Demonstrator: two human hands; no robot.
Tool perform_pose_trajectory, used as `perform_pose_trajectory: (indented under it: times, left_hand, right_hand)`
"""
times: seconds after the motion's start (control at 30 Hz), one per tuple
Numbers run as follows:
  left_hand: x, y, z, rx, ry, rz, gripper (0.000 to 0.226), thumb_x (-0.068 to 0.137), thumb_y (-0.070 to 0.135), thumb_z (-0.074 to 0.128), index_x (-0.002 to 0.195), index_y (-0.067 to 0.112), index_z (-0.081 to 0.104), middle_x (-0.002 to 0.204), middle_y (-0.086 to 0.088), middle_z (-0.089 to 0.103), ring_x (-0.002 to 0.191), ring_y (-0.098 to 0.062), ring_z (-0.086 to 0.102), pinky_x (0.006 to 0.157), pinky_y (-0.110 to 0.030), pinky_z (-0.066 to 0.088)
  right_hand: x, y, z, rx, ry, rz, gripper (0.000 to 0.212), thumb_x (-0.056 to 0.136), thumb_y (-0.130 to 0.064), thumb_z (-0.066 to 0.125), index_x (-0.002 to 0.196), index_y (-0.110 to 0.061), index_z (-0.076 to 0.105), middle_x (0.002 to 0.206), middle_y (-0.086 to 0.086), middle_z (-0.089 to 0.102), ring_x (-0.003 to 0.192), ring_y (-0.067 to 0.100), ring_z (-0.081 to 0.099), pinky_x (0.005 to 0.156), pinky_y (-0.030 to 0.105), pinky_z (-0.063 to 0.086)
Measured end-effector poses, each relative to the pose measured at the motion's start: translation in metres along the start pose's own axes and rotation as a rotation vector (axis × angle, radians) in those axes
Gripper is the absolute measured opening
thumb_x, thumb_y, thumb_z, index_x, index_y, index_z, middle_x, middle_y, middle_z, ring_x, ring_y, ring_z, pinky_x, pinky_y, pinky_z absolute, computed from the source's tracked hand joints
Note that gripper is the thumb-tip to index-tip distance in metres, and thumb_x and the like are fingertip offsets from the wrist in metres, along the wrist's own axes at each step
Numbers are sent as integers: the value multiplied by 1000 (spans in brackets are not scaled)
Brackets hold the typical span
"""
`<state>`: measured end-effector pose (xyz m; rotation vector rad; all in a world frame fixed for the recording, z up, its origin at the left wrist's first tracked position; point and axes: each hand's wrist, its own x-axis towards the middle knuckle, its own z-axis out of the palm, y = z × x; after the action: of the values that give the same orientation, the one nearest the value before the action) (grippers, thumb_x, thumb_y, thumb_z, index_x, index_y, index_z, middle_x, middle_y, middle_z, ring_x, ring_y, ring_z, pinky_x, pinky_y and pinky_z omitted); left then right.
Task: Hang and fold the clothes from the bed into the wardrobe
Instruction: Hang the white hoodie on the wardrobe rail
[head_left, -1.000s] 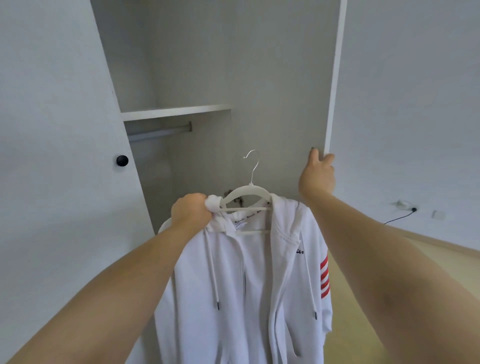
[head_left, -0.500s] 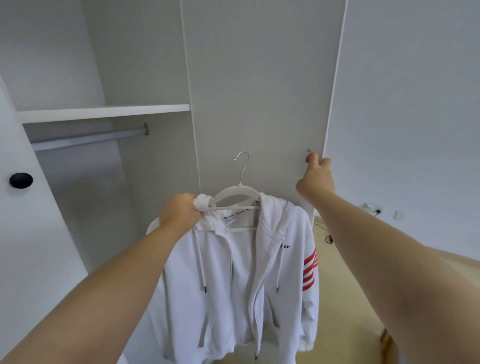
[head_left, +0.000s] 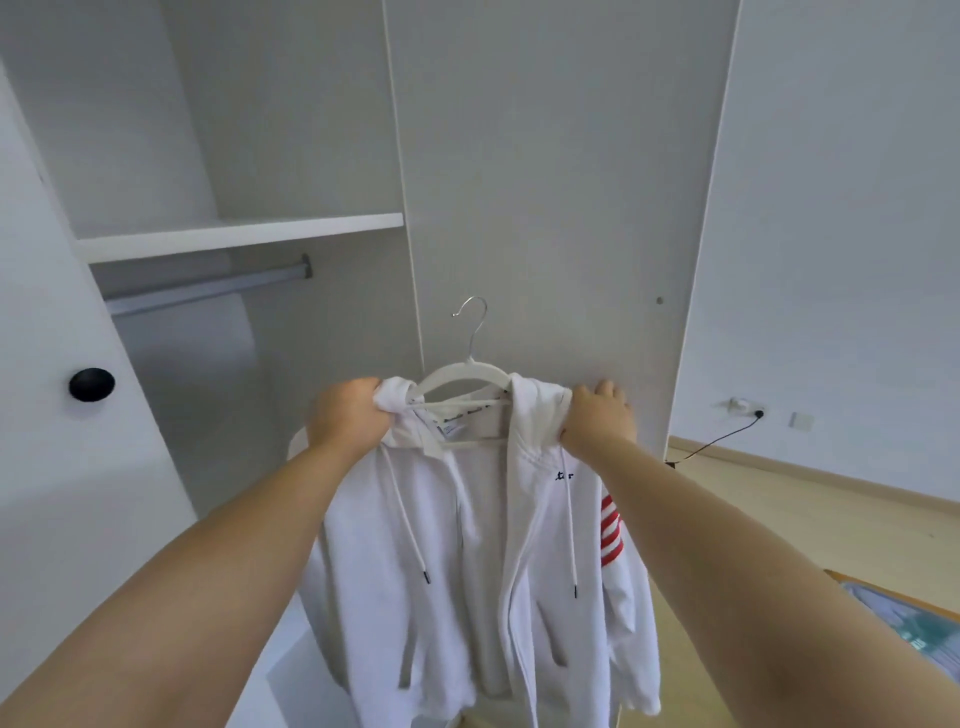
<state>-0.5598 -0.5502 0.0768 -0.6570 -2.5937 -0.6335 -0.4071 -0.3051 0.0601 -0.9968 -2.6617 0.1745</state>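
Centre of frame, in front of the open wardrobe (head_left: 545, 182): a white zip hoodie (head_left: 467, 571) hangs on a white hanger (head_left: 457, 373), held up in the air by both bare arms. Left grip (head_left: 348, 415) is clenched round a bunched wad of hoodie cloth at the hanger's left end, knuckles toward the camera. Right grip (head_left: 597, 415) is curled over the hoodie's shoulder at the hanger's right end, fingertips wrapped onto the far side. The hanger's metal hook (head_left: 472, 322) stands upright and free, touching nothing, in front of the wardrobe's pale upright panel. Hoodie front is unzipped and parted; two white drawstrings (head_left: 413, 525) with dark tips dangle down the chest, and red stripes (head_left: 610, 530) band the sleeve on the right side of the frame. A small dark mark on the chest is too small to read. Left of centre, a grey rail (head_left: 208, 288) runs under a white shelf (head_left: 239, 236) inside the wardrobe, above and left of the hook and well apart from it. Far left, the open door (head_left: 52, 493) carries a round black knob (head_left: 92, 384). Right of frame, a dark cable (head_left: 717, 441) trails from the wall onto the light wood floor (head_left: 779, 499).
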Motion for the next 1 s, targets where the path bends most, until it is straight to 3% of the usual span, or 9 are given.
perform_pose_trajectory:
  times: [0.1,0.2,0.27,0.4,0.57,0.67,0.87,1.0]
  left_hand:
    - [5,-18,-7,-51,26,-5,17,82,27,62,83,11,65,91,-15,69,84,-39,62,69,-34,47]
    - [10,-34,-14,-74,57,-41,24,81,32,62,93,13,70,95,-12,70,90,-37,63,74,-35,50]
    - [17,-46,-16,-4,79,-92,25,84,33,63,101,17,70,104,-10,69,101,-35,60,83,-35,46]
    - [41,-67,-19,49,9,-407,34,87,45,59,112,23,64,121,-7,60,121,-31,43,98,-40,33]
    - [78,-83,-20,143,-72,-429,52,83,50,63,125,22,51,132,-8,47,127,-29,37,102,-44,34]
    - [103,-104,-9,66,-71,-428,56,85,44,62,132,20,45,136,-10,44,128,-32,38,102,-41,38]
    - [145,-164,-8,95,-61,-493,59,72,50,56,128,33,50,128,-7,53,118,-32,52,96,-42,47]
    - [162,-189,-5,-52,-65,-526,44,78,36,65,116,14,62,117,-8,64,103,-27,64,82,-32,52]
  right_hand:
    - [3,-28,-7,105,92,-38,38,81,-19,57,117,-12,48,120,10,51,117,29,44,95,34,36]
    - [4,-61,-17,92,166,-116,16,80,-12,51,95,-15,49,105,9,61,103,31,53,84,34,36]
    - [7,-81,-26,105,105,-133,8,79,-11,52,79,-15,45,92,6,64,86,30,57,71,29,37]
    - [13,-119,-36,129,-49,-111,7,73,-15,58,76,-15,51,69,-2,52,63,19,50,63,26,41]
    - [45,-159,-21,246,-19,-120,9,72,-20,58,72,-18,49,68,-1,51,71,24,53,66,25,41]
    - [73,-184,-9,304,-53,-152,7,73,-21,57,76,-18,51,71,-1,51,74,25,53,68,25,40]
    - [129,-240,12,410,-92,-257,21,76,-22,58,95,-12,61,99,8,66,96,29,65,72,27,45]
    - [155,-278,21,501,-196,-324,33,79,-25,62,106,-7,64,108,11,66,103,30,64,74,29,46]
